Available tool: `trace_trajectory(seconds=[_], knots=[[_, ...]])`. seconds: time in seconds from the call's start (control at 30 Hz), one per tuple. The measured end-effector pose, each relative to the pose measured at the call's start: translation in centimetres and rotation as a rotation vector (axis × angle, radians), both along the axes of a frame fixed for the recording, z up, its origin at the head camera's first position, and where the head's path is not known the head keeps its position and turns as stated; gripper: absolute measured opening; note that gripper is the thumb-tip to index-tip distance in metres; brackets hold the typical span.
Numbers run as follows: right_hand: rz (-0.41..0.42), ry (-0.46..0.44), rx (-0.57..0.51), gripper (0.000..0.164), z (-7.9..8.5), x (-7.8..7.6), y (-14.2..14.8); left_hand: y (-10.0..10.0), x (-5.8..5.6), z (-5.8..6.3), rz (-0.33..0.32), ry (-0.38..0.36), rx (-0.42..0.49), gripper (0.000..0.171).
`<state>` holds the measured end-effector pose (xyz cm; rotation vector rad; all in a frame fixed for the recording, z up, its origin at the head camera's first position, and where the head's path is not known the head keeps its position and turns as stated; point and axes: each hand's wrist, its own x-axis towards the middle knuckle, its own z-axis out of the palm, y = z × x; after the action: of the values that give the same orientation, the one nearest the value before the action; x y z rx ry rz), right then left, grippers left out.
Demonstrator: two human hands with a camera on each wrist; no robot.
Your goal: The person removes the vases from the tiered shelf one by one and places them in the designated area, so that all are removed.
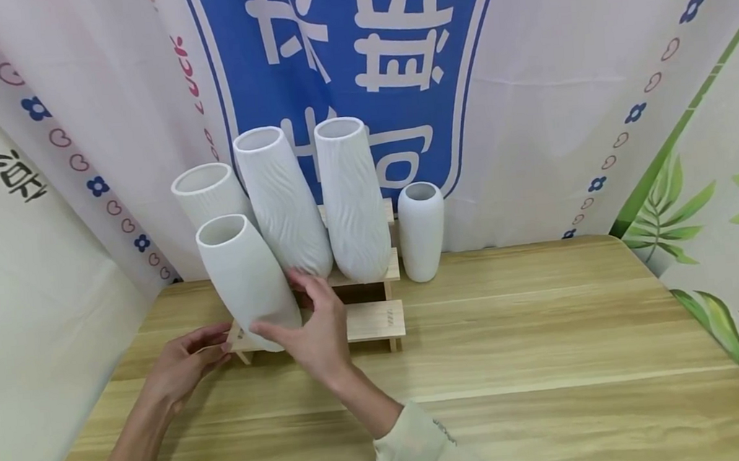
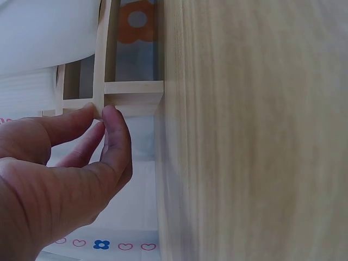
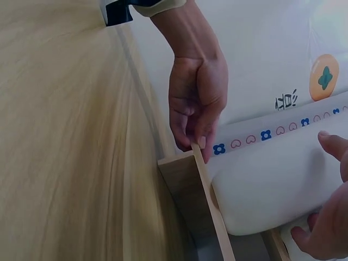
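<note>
A white vase (image 1: 250, 283) stands on the lowest step at the left end of a stepped wooden stand (image 1: 374, 320). My right hand (image 1: 321, 328) holds this vase from the right, thumb across its front and fingers toward its far side. In the right wrist view, that hand (image 3: 331, 206) shows only partly at the edge, beside the vase (image 3: 272, 185). At the stand's left end, my left hand (image 1: 184, 364) pinches the edge of the lowest board. The left wrist view shows the thumb and fingertips of this hand (image 2: 70, 168) on the board's corner.
Two tall wavy-textured vases (image 1: 285, 201) (image 1: 354, 203) stand on a higher step. Behind the held vase is a ribbed white vase (image 1: 206, 192), partly hidden. A smaller vase (image 1: 422, 233) is right of the stand. Printed curtains (image 1: 548, 100) hang behind the wooden table (image 1: 549, 361).
</note>
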<state>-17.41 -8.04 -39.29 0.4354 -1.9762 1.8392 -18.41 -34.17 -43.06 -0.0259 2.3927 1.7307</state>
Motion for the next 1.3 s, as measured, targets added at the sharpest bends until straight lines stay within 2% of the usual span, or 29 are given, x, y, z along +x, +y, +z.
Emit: trace_trajectory(seconds=[0.27,0.57,0.83,1.3], knots=[[-0.160,0.039,0.001,0.090,-0.3,0.4,-1.9,0.2,0.1,0.2,0.002,0.003,0.008,0.057],[-0.240,0.093,0.025,0.094,-1.1,0.3,-3.2,0.0,0.1,0.2,0.012,0.005,0.009,0.057],[-0.224,0.107,0.035,0.090,-1.3,0.2,-2.9,0.1,0.2,0.2,0.020,0.000,0.012,0.056],[-0.158,0.040,0.111,0.092,-0.8,0.6,-1.6,0.1,0.0,-0.1,0.029,-0.024,-0.006,0.056]])
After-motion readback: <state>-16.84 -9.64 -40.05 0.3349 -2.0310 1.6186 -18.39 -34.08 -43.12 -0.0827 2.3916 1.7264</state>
